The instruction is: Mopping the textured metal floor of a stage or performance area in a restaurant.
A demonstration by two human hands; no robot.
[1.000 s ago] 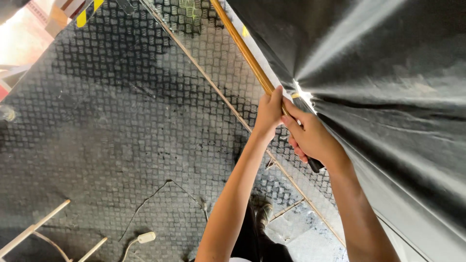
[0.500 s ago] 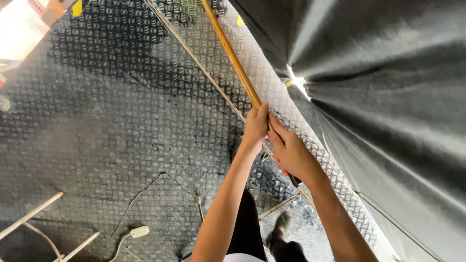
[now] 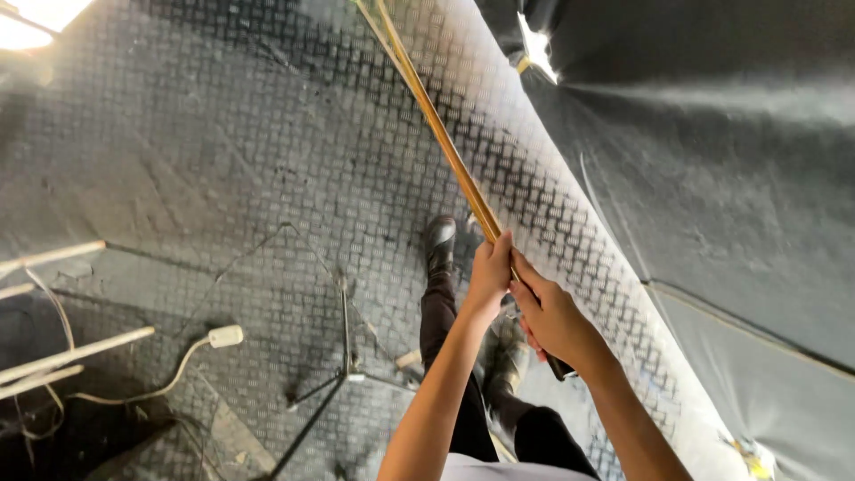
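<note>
A long yellowish wooden rod (image 3: 445, 147) is held slanting up and away over the chequered metal floor (image 3: 223, 160), beside a dark tarpaulin sheet (image 3: 712, 178). It is gripped near its lower end by the left hand (image 3: 490, 272), closed round it, and just below by the right hand (image 3: 552, 316), likewise clenched (a dark handle end shows beneath the fist). The rod is firmly in hand; its far tip is out of view, so nothing finished can be seen. A tripod stand (image 3: 343, 356) and white cable (image 3: 191, 356) lie nearby.
</note>
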